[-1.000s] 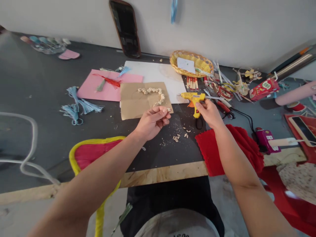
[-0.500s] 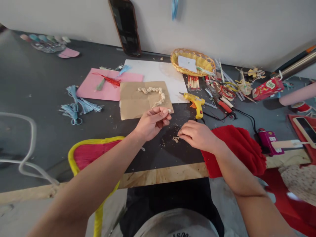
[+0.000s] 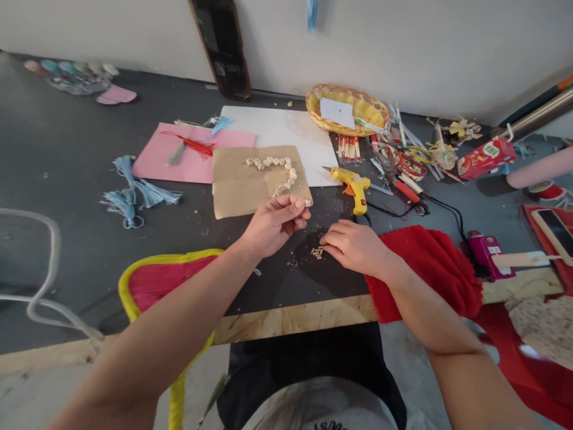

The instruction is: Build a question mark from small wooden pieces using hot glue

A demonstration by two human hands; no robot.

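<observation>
My left hand [image 3: 282,221] pinches a small pale piece [image 3: 307,203] between thumb and forefinger, at the lower right corner of the brown paper [image 3: 233,191]. A curved chain of beige clusters [image 3: 292,173] lies on that paper. Fingers together, my right hand [image 3: 351,245] rests by a small pile of short pale sticks [image 3: 317,253] on the dark table; what its fingertips hold, if anything, is too small to make out. Above it lies a yellow glue gun [image 3: 356,186].
A red cloth [image 3: 425,269] lies under my right forearm. Behind are a wicker basket [image 3: 322,119], pliers and scraps. Pink paper [image 3: 152,155] and blue tassels [image 3: 126,203] lie left. A phone [image 3: 226,54] leans on the wall; a yellow-edged chair back [image 3: 156,280] stands in front.
The view has shifted slightly. My right hand's fingertips have moved a little at the pile of sticks, while my left hand keeps its pinch on the small piece.
</observation>
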